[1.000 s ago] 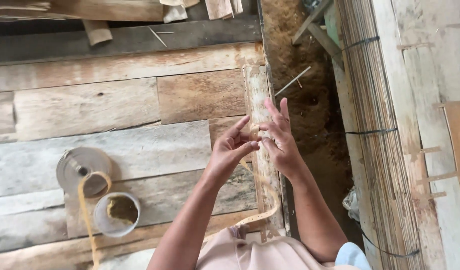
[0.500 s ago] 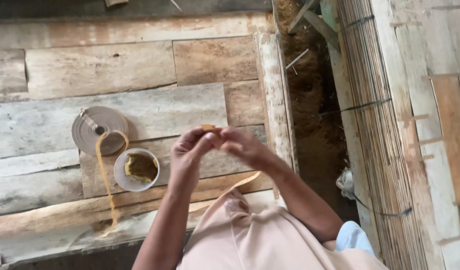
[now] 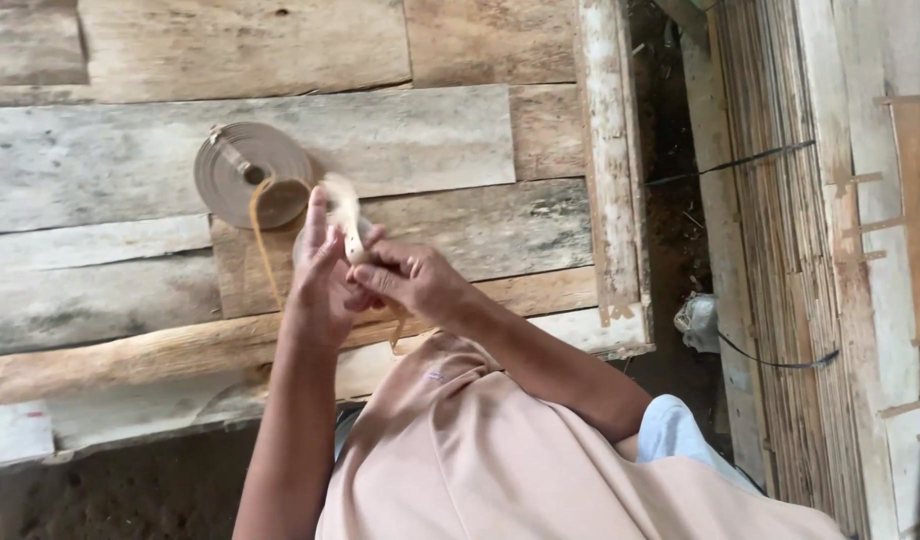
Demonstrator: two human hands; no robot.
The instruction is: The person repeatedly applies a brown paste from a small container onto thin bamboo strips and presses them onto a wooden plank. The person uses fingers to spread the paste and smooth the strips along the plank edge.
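My left hand (image 3: pixel 322 275) and my right hand (image 3: pixel 417 282) meet over the plank table (image 3: pixel 450 140). Together they pinch a thin pale strip (image 3: pixel 344 208), whose blurred end sticks up above the fingers. A tan length of the same strip (image 3: pixel 396 330) hangs below my right hand. Just beyond my left fingertips lies a flat grey coil of strip (image 3: pixel 250 170), and a tan strand (image 3: pixel 263 250) runs from it toward the table's near edge. A small round cup (image 3: pixel 300 245) is almost wholly hidden behind my left hand.
A worn white wooden post (image 3: pixel 610 160) borders the table on the right, with bare dirt (image 3: pixel 670 150) beyond it. A rolled bamboo mat (image 3: pixel 780 250) and pale boards (image 3: pixel 900 200) lie at the far right. A log rail (image 3: pixel 130 355) lines the table's near edge.
Both hands have shifted left, next to the coil and over the cup. The pale strip end now stands up above my fingers. The view has moved closer.
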